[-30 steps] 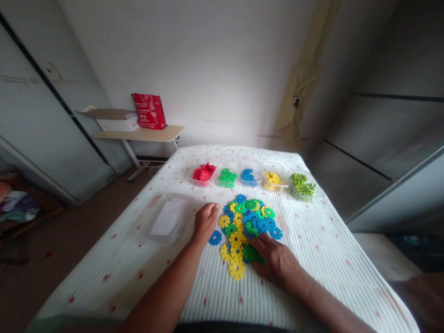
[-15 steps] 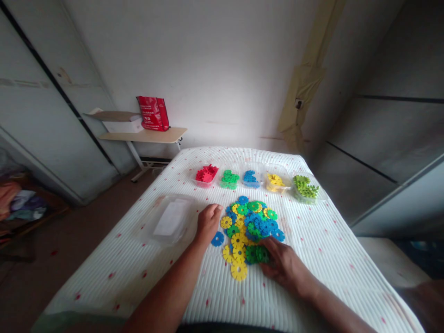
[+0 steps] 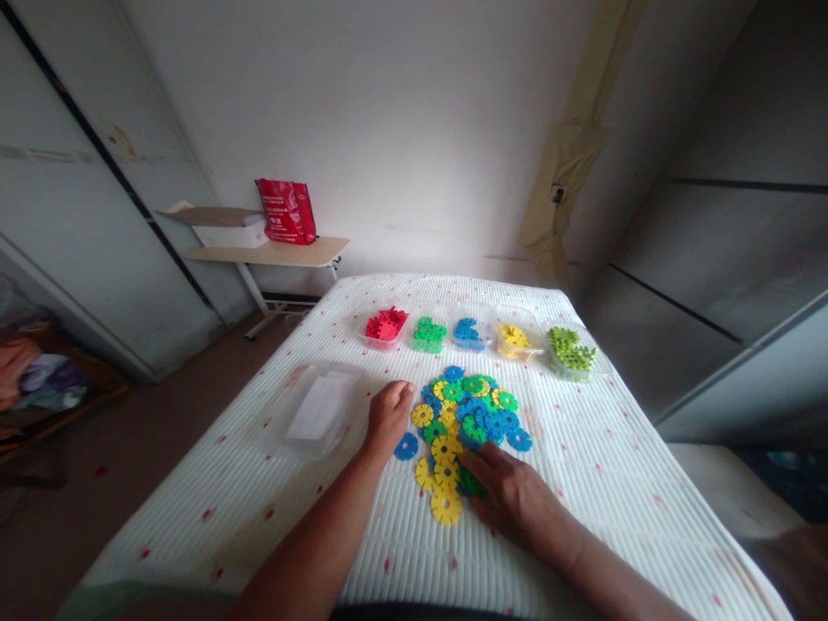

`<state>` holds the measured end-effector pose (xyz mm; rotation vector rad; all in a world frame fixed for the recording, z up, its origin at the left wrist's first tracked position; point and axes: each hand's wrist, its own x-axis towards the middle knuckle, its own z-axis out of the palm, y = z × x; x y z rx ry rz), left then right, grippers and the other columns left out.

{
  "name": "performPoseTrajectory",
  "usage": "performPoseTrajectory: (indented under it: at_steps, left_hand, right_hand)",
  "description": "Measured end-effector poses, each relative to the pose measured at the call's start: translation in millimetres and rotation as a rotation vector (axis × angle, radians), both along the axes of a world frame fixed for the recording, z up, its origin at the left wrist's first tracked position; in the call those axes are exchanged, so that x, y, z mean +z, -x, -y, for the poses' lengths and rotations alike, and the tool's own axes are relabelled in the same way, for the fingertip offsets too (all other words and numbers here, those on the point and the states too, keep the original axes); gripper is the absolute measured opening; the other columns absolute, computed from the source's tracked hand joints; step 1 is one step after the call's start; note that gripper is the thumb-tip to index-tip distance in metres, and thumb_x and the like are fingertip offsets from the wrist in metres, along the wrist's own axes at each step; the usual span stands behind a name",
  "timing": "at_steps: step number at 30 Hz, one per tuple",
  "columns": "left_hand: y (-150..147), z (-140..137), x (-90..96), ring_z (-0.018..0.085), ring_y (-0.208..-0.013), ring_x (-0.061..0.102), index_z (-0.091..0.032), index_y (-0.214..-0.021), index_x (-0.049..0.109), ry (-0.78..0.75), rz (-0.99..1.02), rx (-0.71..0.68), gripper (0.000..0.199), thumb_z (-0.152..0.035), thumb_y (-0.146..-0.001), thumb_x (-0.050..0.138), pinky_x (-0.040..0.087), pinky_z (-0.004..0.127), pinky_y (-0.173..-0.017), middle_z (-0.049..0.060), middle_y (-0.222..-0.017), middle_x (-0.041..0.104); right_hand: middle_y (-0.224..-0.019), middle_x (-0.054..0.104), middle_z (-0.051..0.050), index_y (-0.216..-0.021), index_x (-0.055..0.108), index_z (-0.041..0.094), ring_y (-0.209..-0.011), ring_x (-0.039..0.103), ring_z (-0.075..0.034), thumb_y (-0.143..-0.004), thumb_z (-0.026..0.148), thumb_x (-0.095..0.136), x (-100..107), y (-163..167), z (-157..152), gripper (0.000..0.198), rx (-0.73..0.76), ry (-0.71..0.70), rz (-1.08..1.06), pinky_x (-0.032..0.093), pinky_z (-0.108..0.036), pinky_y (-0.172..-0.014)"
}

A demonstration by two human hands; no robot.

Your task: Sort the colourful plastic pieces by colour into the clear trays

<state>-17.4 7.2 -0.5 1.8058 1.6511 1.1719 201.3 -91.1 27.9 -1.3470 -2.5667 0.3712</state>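
Note:
A pile of flat, notched plastic snowflake discs in blue, green and yellow lies on the quilted cover. My right hand is at the near right edge of the pile, its fingers closed over green snowflake discs that it partly covers. Left of the pile, my left hand rests with fingers curled together; whatever may be inside them is hidden. A single blue disc lies just below that hand, beside a yellow disc.
Behind the pile stand clear tubs of red pieces, green pieces, blue pieces, yellow pieces and light-green pieces. A clear plastic lid or container lies at left. Beyond is a side table with a red bag.
My right hand has moved slightly left, its fingers now reaching over the green discs that showed beside it before. My left hand has stayed in place.

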Motion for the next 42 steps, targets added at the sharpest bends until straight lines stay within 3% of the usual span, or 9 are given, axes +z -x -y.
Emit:
performPoseTrajectory:
  at_steps: [9, 13, 16, 20, 24, 28, 34, 39, 42]
  left_hand:
    - [-1, 0, 2.8, 0.012, -0.059, 0.05, -0.018, -0.067, 0.057, -0.001, -0.024, 0.026, 0.034, -0.039, -0.084, 0.036, 0.034, 0.021, -0.057, -0.002, -0.059, 0.053]
    - [-1, -1, 1.1, 0.012, -0.061, 0.052, -0.018, -0.068, 0.059, -0.008, 0.008, 0.029, 0.034, -0.038, -0.085, 0.038, 0.036, 0.021, -0.058, -0.001, -0.061, 0.057]
    - [0, -2, -2.2, 0.013, -0.064, 0.054, -0.017, -0.07, 0.061, -0.008, 0.053, 0.013, 0.033, -0.037, -0.085, 0.038, 0.037, 0.022, -0.06, 0.0, -0.065, 0.061]
    - [2, -3, -3.4, 0.014, -0.067, 0.057, -0.017, -0.076, 0.064, -0.009, 0.107, 0.006, 0.032, -0.035, -0.085, 0.039, 0.039, 0.022, -0.063, 0.001, -0.071, 0.064]
    - [4, -2, -0.9, 0.013, -0.064, 0.057, -0.017, -0.073, 0.064, -0.005, 0.107, 0.006, 0.031, -0.035, -0.085, 0.041, 0.04, 0.022, -0.063, 0.001, -0.068, 0.064]
    - [5, -3, -0.7, 0.014, -0.068, 0.057, -0.016, -0.075, 0.063, -0.009, 0.128, -0.003, 0.033, -0.035, -0.086, 0.039, 0.04, 0.023, -0.065, 0.003, -0.072, 0.064]
    - [5, -3, -1.6, 0.012, -0.062, 0.053, -0.017, -0.069, 0.059, 0.015, 0.086, -0.008, 0.033, -0.035, -0.086, 0.038, 0.037, 0.021, -0.06, 0.0, -0.064, 0.059]
    - [4, -4, -2.0, 0.011, -0.062, 0.053, -0.017, -0.067, 0.057, 0.015, 0.094, 0.002, 0.032, -0.035, -0.086, 0.038, 0.037, 0.02, -0.059, 0.0, -0.063, 0.058]
    - [4, -5, -4.1, 0.012, -0.064, 0.055, -0.017, -0.071, 0.06, 0.005, 0.086, 0.005, 0.031, -0.036, -0.085, 0.04, 0.039, 0.02, -0.061, 0.0, -0.065, 0.061]
  right_hand:
    - [-0.104, 0.058, -0.011, -0.116, 0.05, 0.016, -0.087, 0.06, -0.021, -0.073, 0.012, 0.05, -9, 0, 5, 0.043, -0.008, -0.067, -0.055, 0.053, -0.035, -0.075]
    - [-0.096, 0.056, -0.007, -0.11, 0.049, 0.018, -0.078, 0.059, -0.017, -0.078, 0.017, 0.051, 7, -11, -6, 0.032, 0.002, -0.027, -0.163, 0.051, -0.028, -0.068]
    - [-0.096, 0.055, -0.007, -0.11, 0.048, 0.018, -0.074, 0.057, -0.015, -0.082, 0.02, 0.051, 35, -11, -37, 0.028, -0.038, -0.114, -0.22, 0.049, -0.027, -0.066]
    - [-0.095, 0.055, -0.007, -0.105, 0.053, 0.015, -0.073, 0.057, -0.014, -0.079, 0.021, 0.058, 66, 10, -109, 0.027, -0.09, -0.235, -0.117, 0.048, -0.028, -0.068]
    - [-0.104, 0.058, -0.009, -0.108, 0.056, 0.013, -0.084, 0.059, -0.017, -0.085, 0.029, 0.057, 79, 44, -173, 0.029, -0.125, -0.32, 0.001, 0.049, -0.032, -0.075]
    - [-0.117, 0.055, -0.007, -0.117, 0.052, 0.016, -0.098, 0.057, -0.02, -0.089, 0.034, 0.053, 79, 63, -199, 0.034, -0.13, -0.381, -0.009, 0.05, -0.041, -0.082]
    - [-0.116, 0.056, -0.008, -0.116, 0.054, 0.017, -0.097, 0.058, -0.019, -0.089, 0.034, 0.053, 63, 47, -180, 0.032, -0.12, -0.448, -0.007, 0.05, -0.039, -0.082]
    - [-0.075, 0.062, -0.006, -0.082, 0.064, 0.014, -0.065, 0.057, -0.012, -0.092, 0.027, 0.042, 36, -8, -136, 0.027, -0.117, -0.583, -0.012, 0.04, -0.022, -0.057]
    - [-0.069, 0.061, -0.004, -0.079, 0.063, 0.015, -0.057, 0.055, -0.011, -0.091, 0.024, 0.04, 13, -47, -115, 0.027, -0.114, -0.69, -0.041, 0.035, -0.021, -0.053]
